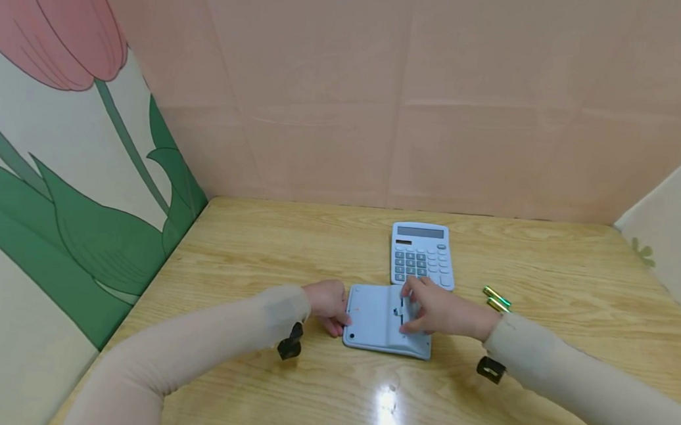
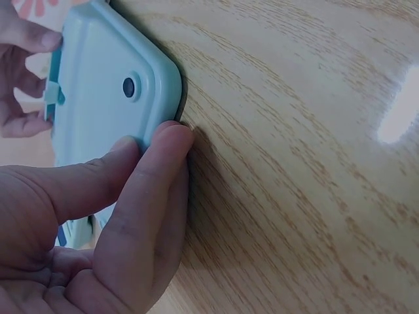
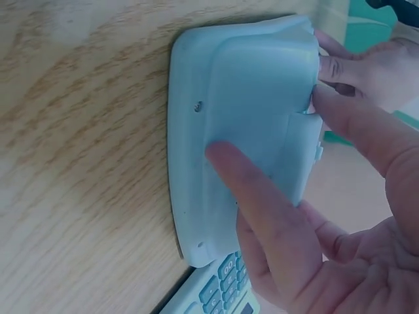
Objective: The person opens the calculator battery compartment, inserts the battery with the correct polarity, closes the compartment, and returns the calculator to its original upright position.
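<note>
On the counter (image 1: 245, 390), the face-down calculator (image 1: 370, 316) lies, long axis nine-to-three, between the left hand (image 1: 328, 302), pinching its nine-o'clock edge, and the right hand (image 1: 443, 312), nearer its battery cover (image 3: 298, 149) toward three o'clock and apparently gripping that cover's partly hidden ends.

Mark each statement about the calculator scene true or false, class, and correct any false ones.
1. The face-up calculator lies beyond the face-down calculator. True.
2. The left hand holds a battery. False: it pinches an edge of the face-down calculator.
3. Both calculators show their keys. False: the nearer one has its back upward.
4. The right hand is at the battery cover of the nearer calculator. True.
5. Two batteries lie right of both calculators in the head view. True.
6. The batteries stand on end. False: they lie on their sides.
</note>
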Demonstrator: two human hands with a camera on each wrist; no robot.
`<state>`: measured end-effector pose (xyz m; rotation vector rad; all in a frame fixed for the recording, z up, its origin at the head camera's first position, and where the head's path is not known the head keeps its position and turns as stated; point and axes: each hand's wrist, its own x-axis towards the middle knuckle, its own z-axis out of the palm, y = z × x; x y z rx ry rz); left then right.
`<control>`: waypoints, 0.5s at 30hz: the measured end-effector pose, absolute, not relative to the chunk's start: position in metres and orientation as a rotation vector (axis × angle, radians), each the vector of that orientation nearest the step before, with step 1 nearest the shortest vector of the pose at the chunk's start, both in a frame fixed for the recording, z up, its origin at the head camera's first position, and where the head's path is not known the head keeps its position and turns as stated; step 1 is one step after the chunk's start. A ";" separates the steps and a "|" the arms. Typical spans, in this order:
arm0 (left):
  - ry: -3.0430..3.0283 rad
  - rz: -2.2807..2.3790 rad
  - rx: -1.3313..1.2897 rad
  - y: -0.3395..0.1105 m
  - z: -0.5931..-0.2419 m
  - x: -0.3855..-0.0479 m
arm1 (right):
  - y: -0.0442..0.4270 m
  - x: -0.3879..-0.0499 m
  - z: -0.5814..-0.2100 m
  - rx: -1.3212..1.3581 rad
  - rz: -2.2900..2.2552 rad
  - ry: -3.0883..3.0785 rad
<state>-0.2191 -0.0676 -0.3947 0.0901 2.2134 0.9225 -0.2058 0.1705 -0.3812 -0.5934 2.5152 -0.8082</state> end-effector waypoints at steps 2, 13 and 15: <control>2.214 0.922 0.088 -0.067 -0.394 -0.219 | 0.170 -0.205 -0.381 -0.596 -0.807 2.530; 2.205 0.937 0.083 -0.067 -0.396 -0.220 | 0.173 -0.202 -0.382 -0.668 -0.712 2.605; 2.203 0.939 0.083 -0.067 -0.396 -0.220 | 0.174 -0.202 -0.382 -0.670 -0.738 2.599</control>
